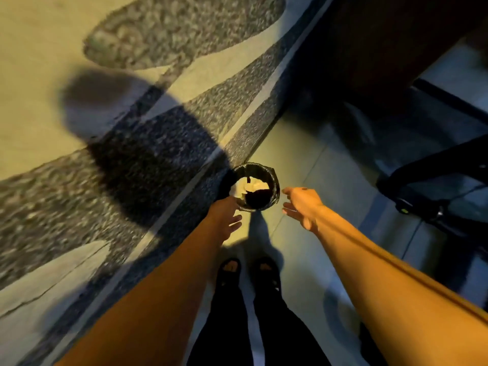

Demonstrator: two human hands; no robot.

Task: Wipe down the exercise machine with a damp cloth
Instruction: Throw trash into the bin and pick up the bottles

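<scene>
Exercise machine, black tubular frame (433,165): one item, standing on the pale tiled floor (330,180) at my far right, partly cut off by the picture's edge; a small green mark shows low on it. Well apart from both hands.

Damp cloth: none that I can identify. Neither hand carries one.

Small round bin with black plastic liner (255,186): one, on the floor ahead of my feet, against the speckled dark stone strip (169,143). White crumpled material (250,184) lies inside; I cannot tell whether it is paper or cloth.

Left hand (227,215): one, fingers loosely spread, holding nothing, just beside the bin's near rim.

Right hand (301,204): one, fingers spread wide, holding nothing, just right of the bin.

Feet in black open sandals (249,270): two.

Step in hand, by my judgement: something at the bin, either discarding or fetching, not wiping. Next move calls for getting a cloth in hand, then turning right to reach the machine's frame.
</scene>
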